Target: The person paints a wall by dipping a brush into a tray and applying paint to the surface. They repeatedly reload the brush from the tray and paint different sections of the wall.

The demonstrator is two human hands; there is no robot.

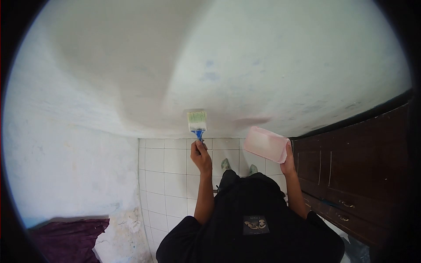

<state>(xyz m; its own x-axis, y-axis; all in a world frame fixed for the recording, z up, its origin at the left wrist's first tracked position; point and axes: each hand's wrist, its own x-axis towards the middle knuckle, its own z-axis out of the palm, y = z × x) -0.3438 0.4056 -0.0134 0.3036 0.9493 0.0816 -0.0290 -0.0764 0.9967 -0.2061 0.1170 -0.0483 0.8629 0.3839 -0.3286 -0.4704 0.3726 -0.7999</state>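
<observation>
Two hands, apart: your left hand (201, 154) grips the brush (197, 123), upright at mid-frame with bristles pointing up; your right hand (288, 163) clasps the pink tray (264, 143).

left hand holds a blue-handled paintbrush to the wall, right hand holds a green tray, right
No: the head view shows the tray in the right hand is pink, not green. The left hand does hold the blue-handled paintbrush to the wall.

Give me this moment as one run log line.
left hand: grips paintbrush against white wall | right hand: holds pink tray | nearby: dark wooden cabinet, tiled floor
</observation>
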